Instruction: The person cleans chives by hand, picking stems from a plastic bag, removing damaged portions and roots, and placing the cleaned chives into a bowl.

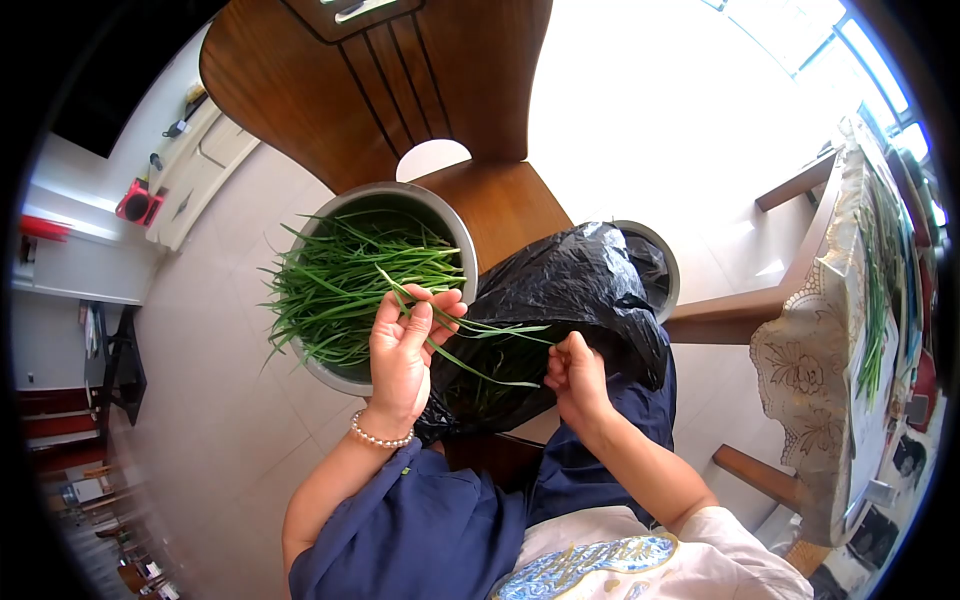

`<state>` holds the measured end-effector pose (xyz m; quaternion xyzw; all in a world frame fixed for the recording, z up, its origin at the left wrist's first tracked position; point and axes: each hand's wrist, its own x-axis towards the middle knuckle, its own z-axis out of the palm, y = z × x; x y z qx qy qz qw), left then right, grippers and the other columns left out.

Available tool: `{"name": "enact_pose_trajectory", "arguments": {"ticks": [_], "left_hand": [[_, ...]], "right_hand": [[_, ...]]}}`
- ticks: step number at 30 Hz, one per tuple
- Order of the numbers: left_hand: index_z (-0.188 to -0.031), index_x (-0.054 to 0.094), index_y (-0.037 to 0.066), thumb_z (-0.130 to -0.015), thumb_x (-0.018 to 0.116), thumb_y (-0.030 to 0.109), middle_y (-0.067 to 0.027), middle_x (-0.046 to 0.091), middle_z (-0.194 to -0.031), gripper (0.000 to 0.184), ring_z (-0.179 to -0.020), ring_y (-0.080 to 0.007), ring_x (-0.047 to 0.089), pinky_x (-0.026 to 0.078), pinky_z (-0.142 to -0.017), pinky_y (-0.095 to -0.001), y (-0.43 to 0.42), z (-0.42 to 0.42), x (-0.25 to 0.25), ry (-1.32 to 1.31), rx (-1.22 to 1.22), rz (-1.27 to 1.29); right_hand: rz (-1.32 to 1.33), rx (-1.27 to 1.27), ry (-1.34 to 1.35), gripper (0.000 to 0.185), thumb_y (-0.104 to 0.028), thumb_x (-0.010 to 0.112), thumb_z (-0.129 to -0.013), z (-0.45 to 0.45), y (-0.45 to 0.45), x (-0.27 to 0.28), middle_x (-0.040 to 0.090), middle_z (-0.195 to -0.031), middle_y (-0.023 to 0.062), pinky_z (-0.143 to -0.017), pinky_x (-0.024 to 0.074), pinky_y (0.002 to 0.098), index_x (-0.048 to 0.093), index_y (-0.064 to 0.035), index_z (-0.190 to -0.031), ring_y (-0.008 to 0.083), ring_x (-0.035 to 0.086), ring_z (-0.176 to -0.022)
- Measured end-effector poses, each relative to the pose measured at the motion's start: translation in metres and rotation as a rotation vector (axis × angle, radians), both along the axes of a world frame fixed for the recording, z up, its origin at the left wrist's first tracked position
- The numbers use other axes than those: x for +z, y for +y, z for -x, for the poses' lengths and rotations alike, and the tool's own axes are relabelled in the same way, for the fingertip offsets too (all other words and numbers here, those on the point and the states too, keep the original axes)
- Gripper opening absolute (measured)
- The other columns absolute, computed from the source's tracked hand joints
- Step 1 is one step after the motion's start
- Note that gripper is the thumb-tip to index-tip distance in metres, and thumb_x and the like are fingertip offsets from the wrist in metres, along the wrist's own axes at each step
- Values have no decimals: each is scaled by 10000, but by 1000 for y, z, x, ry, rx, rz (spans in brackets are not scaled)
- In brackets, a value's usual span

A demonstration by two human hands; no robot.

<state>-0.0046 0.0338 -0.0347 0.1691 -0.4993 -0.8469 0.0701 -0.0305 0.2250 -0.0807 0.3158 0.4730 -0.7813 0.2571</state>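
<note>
My left hand (405, 345) pinches a few green chives (490, 329) between thumb and fingers, their long leaves stretching to the right. The fingers of my right hand (578, 380) are closed at the tip of one of those leaves. Behind my left hand, a large metal pot (463, 232) holds a heap of chives (350, 285) that spills over its left rim. An opened black plastic bag (570, 275) lies across my lap under both hands. More green leaves show dimly inside its dark mouth.
The pot rests on a wooden chair (510, 205) facing me. A grey round container (668, 265) stands partly behind the bag. To the right is a table with a lace cloth (795, 370), with more green stalks (875, 310) on top. A white cabinet (205, 165) stands far left.
</note>
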Motion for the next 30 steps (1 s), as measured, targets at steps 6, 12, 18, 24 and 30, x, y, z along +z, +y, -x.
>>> {"name": "enact_pose_trajectory", "arguments": {"ticks": [6, 12, 18, 24, 30], "left_hand": [[-1018, 497, 120, -937, 459, 145, -113, 616, -1035, 92, -866, -185, 621, 511, -728, -278, -15, 1, 7, 69, 160, 6], [-1020, 497, 121, -936, 466, 157, -118, 613, -1041, 97, -869, -186, 619, 508, -726, -277, -16, -2, 6, 39, 145, -16], [-1015, 496, 120, -937, 465, 162, -124, 612, -1037, 94, -865, -188, 619, 509, -716, -275, -15, -2, 7, 24, 91, -23], [-1016, 492, 116, -938, 464, 164, -125, 615, -1028, 96, -852, -182, 621, 509, -706, -270, -14, -4, 7, 12, 63, -17], [-1025, 503, 128, -929, 482, 167, -107, 615, -1029, 106, -844, -166, 610, 493, -693, -255, -11, -5, 9, -8, 32, -23]], "right_hand": [[-28, 35, -40, 130, -129, 517, -764, 8, 12, -18, 427, -542, 8, -453, 288, 237, 515, -24, -688, 92, 341, -474], [-217, 499, 440, 193, -141, 572, -852, 8, 17, -9, 616, -690, 58, -590, 424, 210, 609, 45, -891, 77, 517, -614], [-302, 377, 661, 145, -106, 619, -831, 4, 13, 8, 645, -729, 54, -593, 453, 203, 637, 30, -879, 63, 565, -630], [-795, 236, 1190, 146, 10, 665, -706, 1, 10, 23, 550, -585, 27, -459, 408, 224, 650, -30, -845, 105, 509, -492], [-859, 321, 1345, 227, 11, 674, -677, 5, 6, 21, 552, -590, 15, -445, 388, 242, 652, -51, -894, 116, 476, -471]]}}
